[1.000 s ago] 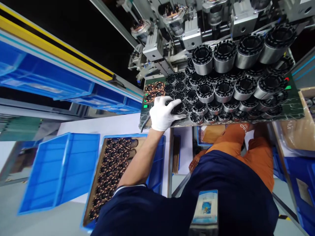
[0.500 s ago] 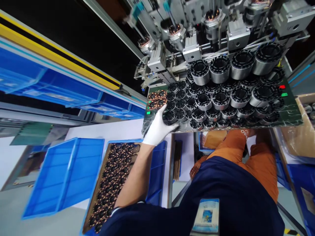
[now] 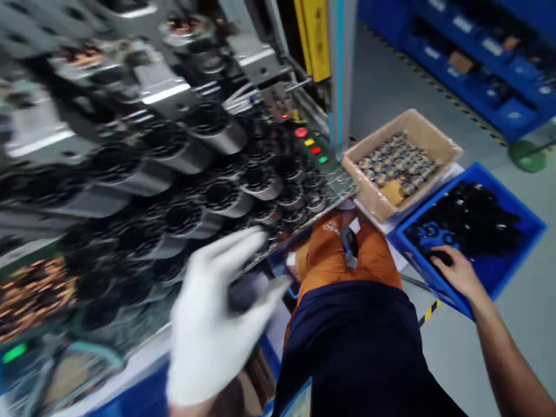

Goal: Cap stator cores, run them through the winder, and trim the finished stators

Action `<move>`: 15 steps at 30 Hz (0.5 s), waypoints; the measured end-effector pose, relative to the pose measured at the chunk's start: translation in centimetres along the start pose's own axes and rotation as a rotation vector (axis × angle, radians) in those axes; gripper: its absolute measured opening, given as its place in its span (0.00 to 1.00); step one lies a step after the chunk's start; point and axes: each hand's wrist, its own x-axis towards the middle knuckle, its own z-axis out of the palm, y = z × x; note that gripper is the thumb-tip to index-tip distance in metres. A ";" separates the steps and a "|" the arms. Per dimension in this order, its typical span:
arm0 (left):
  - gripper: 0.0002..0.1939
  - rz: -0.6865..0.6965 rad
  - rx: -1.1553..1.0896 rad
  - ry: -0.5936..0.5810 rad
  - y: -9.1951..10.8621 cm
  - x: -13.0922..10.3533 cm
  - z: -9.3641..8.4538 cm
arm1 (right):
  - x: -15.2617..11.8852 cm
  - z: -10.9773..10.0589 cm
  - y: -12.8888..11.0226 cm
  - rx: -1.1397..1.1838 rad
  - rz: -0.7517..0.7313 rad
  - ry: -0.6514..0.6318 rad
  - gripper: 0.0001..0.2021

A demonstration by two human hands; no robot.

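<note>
My left hand (image 3: pixel 208 324), in a white glove, is raised over the front edge of the bench (image 3: pixel 343 182). It is blurred, with thumb and fingers spread and nothing visible between them. Beyond it stand rows of metal cylinders with black slotted tops (image 3: pixel 260 180). Bare-skinned, my right hand (image 3: pixel 458 273) reaches into a blue bin (image 3: pixel 499 281) at the right. Its fingers are closed on a small black part (image 3: pixel 442 256), whose exact kind is unclear. Many dark parts (image 3: pixel 473 217) are heaped in that bin.
A cardboard box (image 3: pixel 377 200) of small round metal parts adjoins the blue bin. Copper-wound coils (image 3: pixel 37 289) sit at the bench's left. Machine fixtures (image 3: pixel 165 87) rise behind the cylinders. Coloured buttons (image 3: pixel 315 150) line the right end. Blue shelving (image 3: pixel 486 63) stands farther back.
The view has swung to the right. My left hand has left the copper coils and black rings and is now raised nearer the camera. My right hand has come into view in the blue bin.
</note>
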 end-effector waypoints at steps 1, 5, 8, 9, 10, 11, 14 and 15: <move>0.32 0.109 -0.066 -0.099 1.5 2.2 2.8 | -0.1 0.9 0.5 -0.006 0.014 -0.021 0.17; 0.23 0.258 -0.073 -0.384 6.9 12.1 15.0 | -0.3 2.6 1.4 -0.012 0.055 -0.065 0.17; 0.24 0.222 0.263 -0.629 9.4 18.4 23.2 | -0.2 2.1 1.6 0.031 0.061 -0.020 0.18; 0.20 0.209 0.297 -0.678 9.8 20.0 25.5 | -0.1 1.8 1.7 0.057 0.062 0.000 0.18; 0.18 0.192 0.335 -0.732 9.9 21.3 27.4 | 0.1 1.5 1.8 0.088 0.064 0.018 0.19; 0.18 0.178 0.365 -0.773 9.8 22.3 29.0 | 0.2 1.3 1.9 0.123 0.068 0.038 0.19; 0.21 0.160 0.423 -0.844 8.8 24.1 32.1 | 0.5 0.9 2.3 0.235 0.083 0.110 0.20; 0.22 0.160 0.429 -0.855 8.4 24.3 32.6 | 0.5 0.9 2.4 0.271 0.088 0.141 0.21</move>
